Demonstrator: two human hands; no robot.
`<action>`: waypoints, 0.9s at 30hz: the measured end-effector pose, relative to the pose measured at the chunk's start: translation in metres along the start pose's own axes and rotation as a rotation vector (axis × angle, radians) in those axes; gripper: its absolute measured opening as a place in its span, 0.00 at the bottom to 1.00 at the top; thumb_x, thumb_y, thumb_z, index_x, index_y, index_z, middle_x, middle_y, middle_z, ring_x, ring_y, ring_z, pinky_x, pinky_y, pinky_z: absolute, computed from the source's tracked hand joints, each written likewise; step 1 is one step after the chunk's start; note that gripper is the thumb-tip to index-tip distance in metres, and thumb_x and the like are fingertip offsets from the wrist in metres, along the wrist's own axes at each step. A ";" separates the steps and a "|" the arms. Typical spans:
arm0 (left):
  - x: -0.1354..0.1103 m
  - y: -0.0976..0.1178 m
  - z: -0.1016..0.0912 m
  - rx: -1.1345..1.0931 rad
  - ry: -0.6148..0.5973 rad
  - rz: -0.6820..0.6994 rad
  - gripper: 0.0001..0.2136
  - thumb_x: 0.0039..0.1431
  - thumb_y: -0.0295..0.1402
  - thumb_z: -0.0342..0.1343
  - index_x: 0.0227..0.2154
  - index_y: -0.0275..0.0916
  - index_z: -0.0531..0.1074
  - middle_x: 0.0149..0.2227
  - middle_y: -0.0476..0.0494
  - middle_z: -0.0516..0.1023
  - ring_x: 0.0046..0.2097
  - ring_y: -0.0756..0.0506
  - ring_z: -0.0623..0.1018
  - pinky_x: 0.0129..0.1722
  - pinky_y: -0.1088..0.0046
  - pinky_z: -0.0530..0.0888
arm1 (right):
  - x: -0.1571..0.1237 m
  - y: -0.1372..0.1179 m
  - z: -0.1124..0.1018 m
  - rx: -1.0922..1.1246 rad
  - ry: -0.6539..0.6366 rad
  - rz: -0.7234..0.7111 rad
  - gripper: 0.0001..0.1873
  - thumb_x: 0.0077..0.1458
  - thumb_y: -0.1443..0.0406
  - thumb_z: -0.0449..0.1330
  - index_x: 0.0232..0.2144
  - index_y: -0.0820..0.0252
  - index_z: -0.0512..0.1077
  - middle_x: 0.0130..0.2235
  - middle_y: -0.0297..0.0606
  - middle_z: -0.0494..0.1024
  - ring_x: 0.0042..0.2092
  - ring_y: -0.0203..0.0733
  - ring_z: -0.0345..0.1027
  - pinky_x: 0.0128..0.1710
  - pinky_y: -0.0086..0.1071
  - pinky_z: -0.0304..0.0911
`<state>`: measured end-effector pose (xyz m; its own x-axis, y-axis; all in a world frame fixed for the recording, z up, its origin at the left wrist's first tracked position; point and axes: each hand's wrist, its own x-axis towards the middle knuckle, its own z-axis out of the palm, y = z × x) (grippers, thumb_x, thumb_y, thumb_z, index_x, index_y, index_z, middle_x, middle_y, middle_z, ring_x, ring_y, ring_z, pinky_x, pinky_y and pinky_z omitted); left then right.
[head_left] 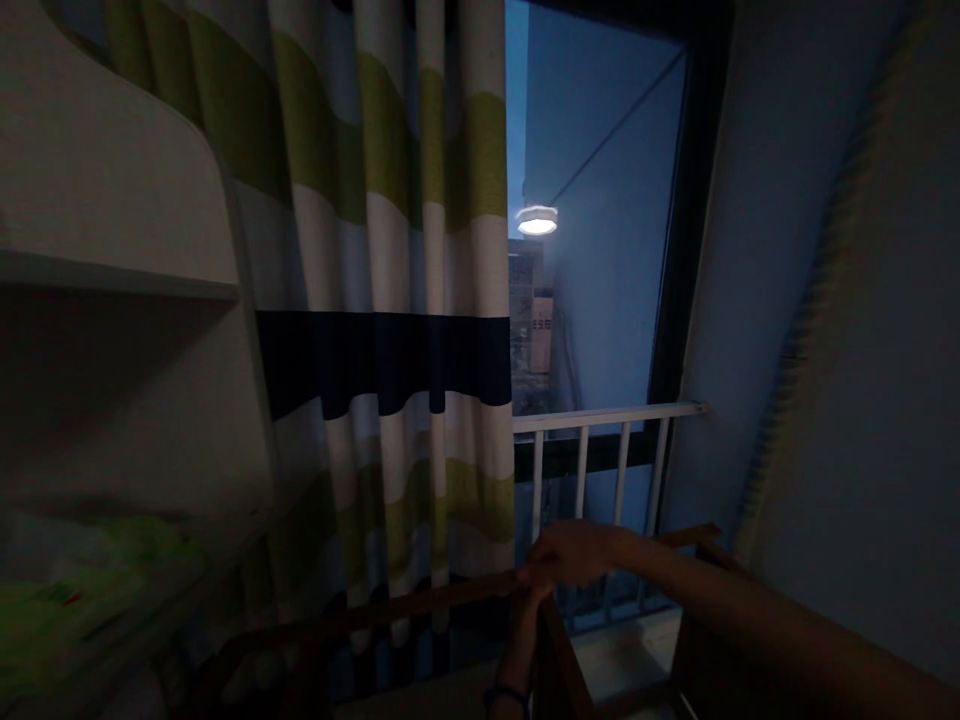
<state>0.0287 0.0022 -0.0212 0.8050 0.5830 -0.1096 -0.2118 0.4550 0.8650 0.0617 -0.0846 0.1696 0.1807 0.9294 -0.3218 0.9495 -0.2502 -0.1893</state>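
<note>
Dim room, so details are rough. Right hand (574,553) sits on top of a wooden rail (390,605), fingers curled down over it w/ tips pointing left. Left hand (529,605) comes up from below, right under the right one; can't tell its fingers, too dark. Rail's long axis runs left and slightly down from the fingers. Striped curtain (390,300) hangs just behind, white railing (607,415) above and beyond the fingers.

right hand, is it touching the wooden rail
Touching: head view shows the right hand resting on top of the wooden rail, fingers curled over its edge.
</note>
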 end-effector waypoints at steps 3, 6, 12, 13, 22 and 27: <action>-0.003 0.001 0.000 -0.014 -0.004 0.014 0.16 0.26 0.44 0.63 0.14 0.37 0.68 0.18 0.52 0.65 0.25 0.50 0.63 0.29 0.72 0.62 | 0.010 -0.001 -0.001 -0.122 0.097 0.037 0.20 0.62 0.56 0.46 0.42 0.56 0.74 0.36 0.41 0.78 0.38 0.47 0.72 0.31 0.30 0.61; -0.003 0.004 0.001 -0.017 -0.023 0.019 0.15 0.26 0.43 0.62 0.13 0.37 0.68 0.17 0.51 0.65 0.25 0.50 0.63 0.30 0.71 0.62 | 0.009 0.007 -0.003 -0.201 0.158 0.115 0.20 0.61 0.57 0.46 0.42 0.60 0.74 0.39 0.49 0.76 0.42 0.57 0.70 0.35 0.39 0.62; -0.001 0.003 0.002 -0.035 -0.092 0.022 0.16 0.28 0.43 0.63 0.20 0.36 0.73 0.23 0.48 0.71 0.30 0.46 0.68 0.35 0.71 0.63 | -0.016 0.030 -0.003 -0.219 0.128 0.229 0.27 0.62 0.55 0.45 0.33 0.69 0.77 0.31 0.55 0.76 0.36 0.57 0.71 0.30 0.38 0.61; -0.001 0.003 0.001 -0.026 -0.092 0.016 0.16 0.29 0.43 0.62 0.20 0.36 0.73 0.23 0.48 0.71 0.30 0.46 0.68 0.34 0.71 0.63 | -0.018 0.032 -0.002 -0.187 0.091 0.214 0.28 0.62 0.54 0.45 0.32 0.68 0.77 0.28 0.51 0.76 0.33 0.52 0.71 0.28 0.34 0.60; -0.007 0.003 0.000 0.015 -0.039 -0.003 0.14 0.31 0.42 0.60 0.19 0.37 0.70 0.21 0.52 0.66 0.27 0.49 0.64 0.31 0.72 0.62 | 0.014 0.020 0.008 0.077 0.046 -0.011 0.30 0.63 0.51 0.38 0.41 0.62 0.74 0.27 0.38 0.74 0.27 0.37 0.67 0.26 0.25 0.58; -0.016 0.009 0.001 0.037 -0.041 -0.012 0.14 0.34 0.43 0.59 0.19 0.37 0.70 0.21 0.52 0.65 0.27 0.49 0.64 0.31 0.72 0.62 | 0.004 0.025 0.000 -0.110 0.123 0.145 0.30 0.62 0.52 0.41 0.36 0.68 0.76 0.34 0.54 0.76 0.38 0.56 0.70 0.30 0.35 0.58</action>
<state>0.0146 -0.0033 -0.0111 0.8294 0.5494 -0.1010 -0.1817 0.4363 0.8813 0.0862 -0.0874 0.1637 0.3407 0.9138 -0.2213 0.9325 -0.3584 -0.0445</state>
